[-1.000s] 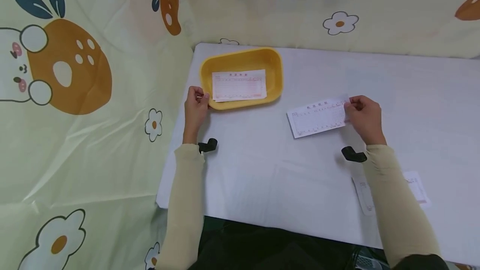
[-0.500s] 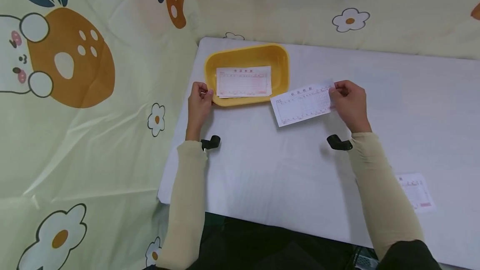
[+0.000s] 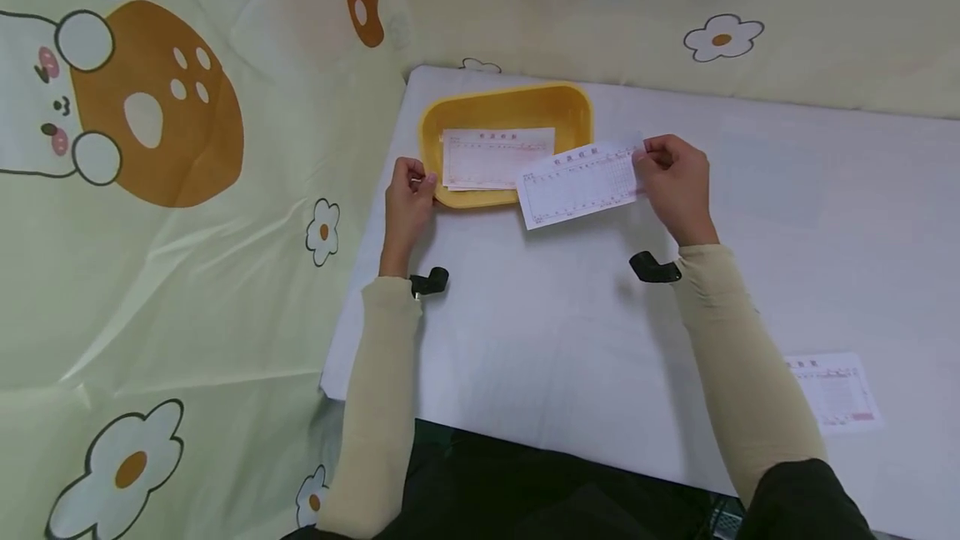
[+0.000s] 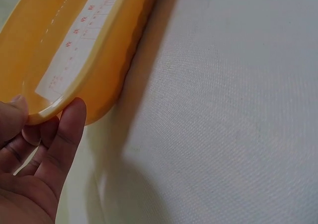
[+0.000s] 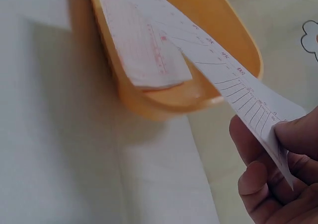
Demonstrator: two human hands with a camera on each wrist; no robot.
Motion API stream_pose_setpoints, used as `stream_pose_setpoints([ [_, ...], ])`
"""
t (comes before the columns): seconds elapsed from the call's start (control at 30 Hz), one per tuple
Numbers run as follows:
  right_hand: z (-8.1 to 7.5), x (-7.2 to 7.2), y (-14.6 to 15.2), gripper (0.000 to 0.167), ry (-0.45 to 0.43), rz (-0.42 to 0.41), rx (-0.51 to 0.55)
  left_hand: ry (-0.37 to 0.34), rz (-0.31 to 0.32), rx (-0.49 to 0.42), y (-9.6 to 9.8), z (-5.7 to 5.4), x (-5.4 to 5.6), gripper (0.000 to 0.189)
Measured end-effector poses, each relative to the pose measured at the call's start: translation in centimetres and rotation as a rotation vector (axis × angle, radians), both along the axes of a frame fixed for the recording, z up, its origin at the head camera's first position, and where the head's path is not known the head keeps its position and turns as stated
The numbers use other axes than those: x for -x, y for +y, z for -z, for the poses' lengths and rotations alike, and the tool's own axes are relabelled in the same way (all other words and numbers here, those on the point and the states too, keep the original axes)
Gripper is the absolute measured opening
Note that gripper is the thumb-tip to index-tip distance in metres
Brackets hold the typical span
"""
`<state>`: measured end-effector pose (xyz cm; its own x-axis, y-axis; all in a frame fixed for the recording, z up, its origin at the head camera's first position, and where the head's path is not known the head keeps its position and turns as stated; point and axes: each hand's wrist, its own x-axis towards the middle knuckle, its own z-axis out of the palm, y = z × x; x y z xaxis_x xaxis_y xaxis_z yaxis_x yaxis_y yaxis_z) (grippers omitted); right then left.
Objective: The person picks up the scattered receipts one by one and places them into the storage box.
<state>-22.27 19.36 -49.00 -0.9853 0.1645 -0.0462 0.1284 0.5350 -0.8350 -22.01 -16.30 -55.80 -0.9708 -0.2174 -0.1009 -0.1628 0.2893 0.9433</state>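
Observation:
A yellow plastic tray (image 3: 517, 102) stands at the back left of the table, with printed receipt slips (image 3: 480, 158) lying inside. My left hand (image 3: 409, 198) pinches the tray's near left corner; in the left wrist view the thumb lies over the rim (image 4: 54, 107) and the fingers sit beneath. My right hand (image 3: 677, 186) pinches another printed slip (image 3: 577, 186) by its right end. That slip is raised and tilted, and its left end overlaps the tray's near right rim in the head view. In the right wrist view the slip (image 5: 233, 80) bows slightly between thumb and fingers.
Another printed slip (image 3: 836, 390) lies at the front right of the table, partly hidden by the right sleeve (image 3: 738, 365). A white cloth covers the table (image 3: 540, 340). Patterned curtain (image 3: 277, 90) hangs along the left and back edges.
My right hand has carried its slip left and away from me, from over the table to the tray's edge. My left hand keeps its hold on the tray. The view has shifted slightly.

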Motion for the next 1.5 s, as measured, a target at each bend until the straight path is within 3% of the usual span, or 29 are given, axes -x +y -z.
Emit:
stream_pose_setpoints([
  [0.13, -0.5, 0.5, -1.5, 0.035, -0.007, -0.007, 0.013, -0.006, 0.007, -0.003, -0.2, 0.0, 0.0, 0.016],
  [0.37, -0.9, 1.6, -3.6, 0.030, 0.063, -0.029, 0.035, 0.047, 0.022, 0.023, -0.7, 0.1, -0.1, 0.014],
  [0.77, -0.9, 3.0, -7.6, 0.031, 0.036, -0.052, 0.093, 0.035, 0.033, 0.007, -0.4, 0.2, -0.3, 0.014],
  [1.0, -0.5, 3.5, -9.0, 0.028, 0.091, -0.044, 0.106, 0.060, 0.056, 0.037, 0.0, 0.1, -0.2, 0.016],
  [1.5, 0.8, 4.2, -10.9, 0.028, 0.062, -0.016, 0.070, 0.062, 0.070, 0.022, 0.4, 0.1, -0.1, 0.015],
])
